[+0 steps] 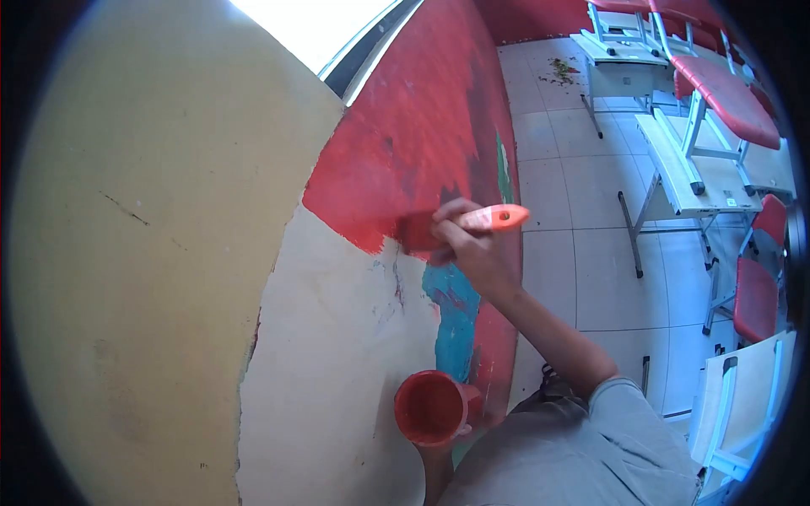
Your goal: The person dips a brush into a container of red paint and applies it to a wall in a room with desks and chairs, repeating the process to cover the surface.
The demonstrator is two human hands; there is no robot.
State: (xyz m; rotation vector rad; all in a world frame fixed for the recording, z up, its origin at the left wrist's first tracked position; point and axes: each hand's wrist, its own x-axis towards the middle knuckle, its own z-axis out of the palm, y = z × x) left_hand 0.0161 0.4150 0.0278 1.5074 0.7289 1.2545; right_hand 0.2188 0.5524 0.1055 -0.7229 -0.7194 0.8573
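My right hand (464,236) grips a paintbrush (498,218) with an orange handle, its bristle end against the wall at the lower edge of the red paint (388,152). Below the red lie a bare cream patch (337,312) and a blue patch (457,329). At the bottom centre, my left hand (464,428) holds a cup of red paint (430,408) close to the wall; its fingers show only in part beside the cup.
A beige wall section (152,236) fills the left, below a bright window opening (312,29). On the right, white desks (692,181) carry upturned red chairs (726,97) on a tiled floor (607,270). Debris (560,72) lies farther back.
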